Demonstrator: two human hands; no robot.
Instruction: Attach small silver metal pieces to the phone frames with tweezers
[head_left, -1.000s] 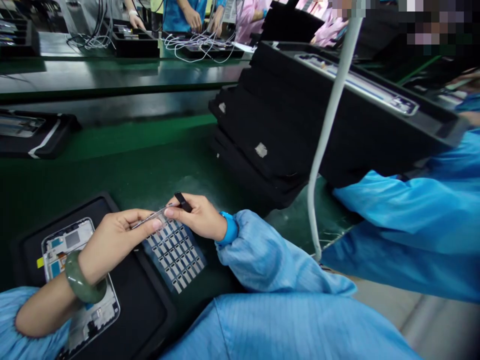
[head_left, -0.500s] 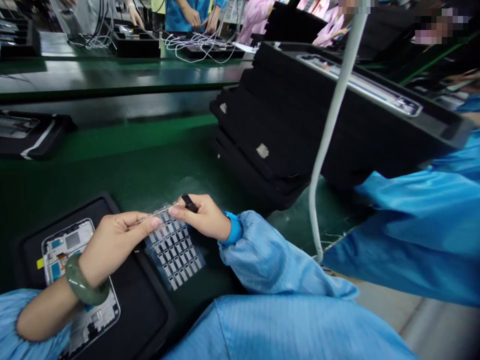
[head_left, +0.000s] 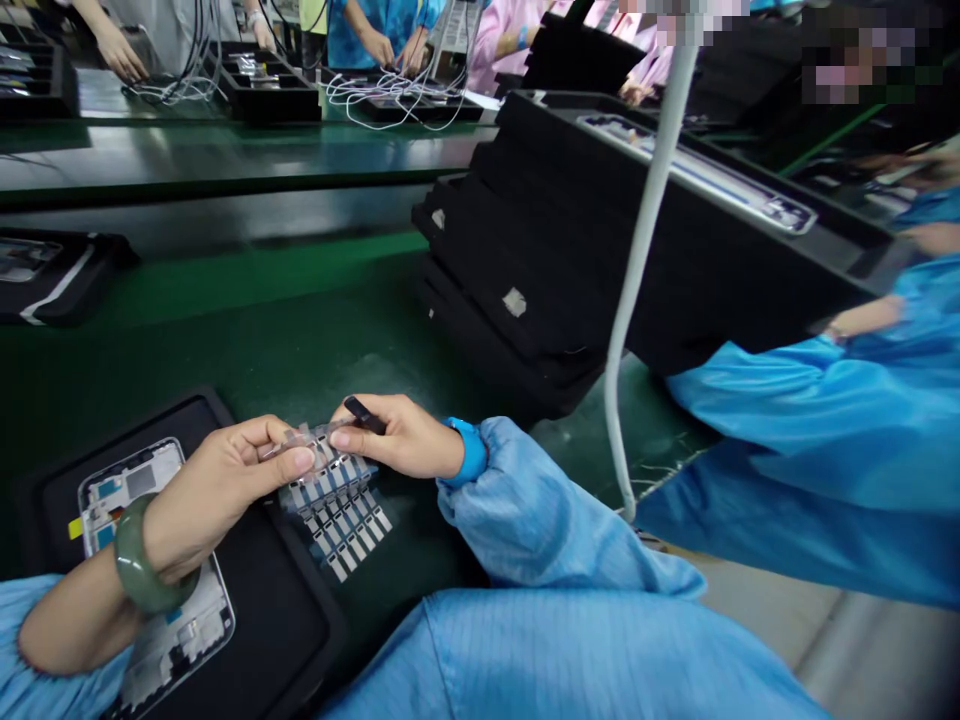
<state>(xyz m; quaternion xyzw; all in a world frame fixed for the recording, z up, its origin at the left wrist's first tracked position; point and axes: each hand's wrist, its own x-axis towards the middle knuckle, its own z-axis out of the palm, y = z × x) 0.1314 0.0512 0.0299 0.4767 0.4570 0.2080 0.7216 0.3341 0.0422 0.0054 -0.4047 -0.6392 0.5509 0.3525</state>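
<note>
A clear sheet of small metallic stickers, set in rows, is bent upward near its top edge. My left hand pinches the left part of that edge between thumb and fingers. On the right part, my right hand pinches it too, with a short black tool tucked between thumb and forefinger; its kind I cannot make out. Beneath my left forearm lies a silver device frame with electronic parts, in a black foam tray. My left hand and wrist cover part of the frame.
A tall stack of black foam trays stands right of centre, the top one holding another device frame. A grey cable hangs before it. A co-worker's blue sleeve is at the right. Another tray sits at the far left.
The sheet's upper part has folded up and toward me, so its rows now show a bend. Both hands still grip its edge. A co-worker's hand has come into view at the right.
</note>
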